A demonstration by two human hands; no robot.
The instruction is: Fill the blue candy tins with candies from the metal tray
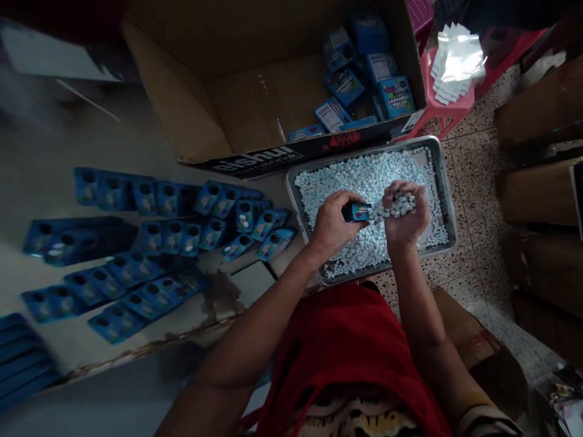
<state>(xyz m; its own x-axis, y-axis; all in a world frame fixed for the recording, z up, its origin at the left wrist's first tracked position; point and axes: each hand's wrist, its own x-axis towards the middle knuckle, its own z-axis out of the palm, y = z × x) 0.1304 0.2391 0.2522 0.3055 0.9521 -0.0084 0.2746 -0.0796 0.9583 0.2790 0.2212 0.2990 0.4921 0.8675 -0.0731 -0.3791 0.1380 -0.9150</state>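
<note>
My left hand (pixel 334 220) grips a small dark blue candy box (pixel 359 212), tilted over the tray with its end toward my right hand. Cupped with the palm up, my right hand (pixel 407 221) holds a heap of pale blue candies (pixel 402 203). Some candies lie between the palm and the end of the box. Beneath both hands is a metal tray (pixel 449 212) spread with many more of these candies. Part of the box is hidden by my left fingers.
Rows of blue boxes with round openings (pixel 172 237) stand on the table (pixel 150 358) to the left. A large cardboard carton (pixel 246 103) behind the tray holds several blue boxes (pixel 345 88). Silvery packets (pixel 458 60) lie on a pink stool (pixel 455 109). Brown cartons (pixel 542 194) line the right side.
</note>
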